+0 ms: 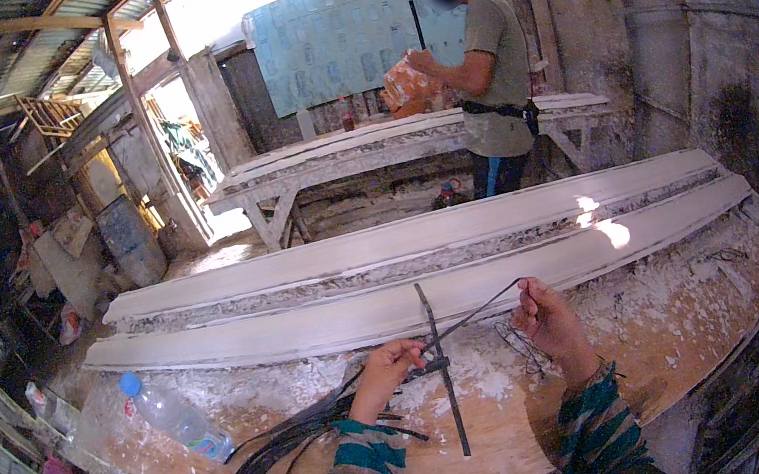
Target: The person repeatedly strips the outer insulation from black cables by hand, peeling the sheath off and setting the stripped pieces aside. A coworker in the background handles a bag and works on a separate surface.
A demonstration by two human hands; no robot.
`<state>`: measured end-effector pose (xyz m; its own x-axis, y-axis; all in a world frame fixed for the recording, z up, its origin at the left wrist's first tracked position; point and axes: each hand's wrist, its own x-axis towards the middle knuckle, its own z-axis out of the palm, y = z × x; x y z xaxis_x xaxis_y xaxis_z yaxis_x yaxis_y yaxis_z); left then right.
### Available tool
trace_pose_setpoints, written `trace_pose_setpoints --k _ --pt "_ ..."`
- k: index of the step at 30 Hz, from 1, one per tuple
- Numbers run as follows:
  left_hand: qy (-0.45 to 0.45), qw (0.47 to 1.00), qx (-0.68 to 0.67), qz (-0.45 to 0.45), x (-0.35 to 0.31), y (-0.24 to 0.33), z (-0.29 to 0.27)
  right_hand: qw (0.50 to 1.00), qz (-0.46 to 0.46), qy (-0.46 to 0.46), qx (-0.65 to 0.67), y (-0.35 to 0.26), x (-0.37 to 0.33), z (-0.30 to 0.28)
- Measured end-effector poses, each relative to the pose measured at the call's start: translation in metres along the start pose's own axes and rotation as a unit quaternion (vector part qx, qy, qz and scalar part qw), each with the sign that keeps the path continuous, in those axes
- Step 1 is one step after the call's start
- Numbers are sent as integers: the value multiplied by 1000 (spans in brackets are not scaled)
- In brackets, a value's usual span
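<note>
Clear plastic bottle: set on the wooden table, on the near side of the near white moulding, toward its left end; whether it is stood or laid down cannot be told. It is seemingly placed clear of both hands.
Black strip bundle: laid loosely on the near side of the moulding, beside the left forearm, probably for easy reach.
Left hand: held just on the near side of the moulding; the held black strip is pinched between thumb and forefinger.
Crosswise black strip: laid with its far end over the moulding and its near end on the table.
Held black strip: slanted from the left fingertips to the right ones, across the moulding's near edge in view; its straightness suggests that it is being drawn taut from both ends.
Right hand: raised before the moulding, right of its middle; the strip's end is pinched at the thumb and forefinger tips, with the other fingers curled.
</note>
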<state>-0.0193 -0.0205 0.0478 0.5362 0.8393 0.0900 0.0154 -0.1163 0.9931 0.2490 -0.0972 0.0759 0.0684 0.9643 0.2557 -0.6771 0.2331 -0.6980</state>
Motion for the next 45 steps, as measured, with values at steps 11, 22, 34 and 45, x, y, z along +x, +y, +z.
trace_pose_setpoints --k 11,22,34,45 --pt "11 992 125 -3 2 -10 1 994 -94 9 55 -10 4 -12" --pt "66 997 -32 27 4 -10 13 997 -42 -13 -56 11 2 3" --pt "36 995 -86 -25 -1 -15 48 951 118 3 -287 59 -7 20" --pt "35 988 -145 -29 -3 -10 53 951 97 -19 -292 62 -6 22"
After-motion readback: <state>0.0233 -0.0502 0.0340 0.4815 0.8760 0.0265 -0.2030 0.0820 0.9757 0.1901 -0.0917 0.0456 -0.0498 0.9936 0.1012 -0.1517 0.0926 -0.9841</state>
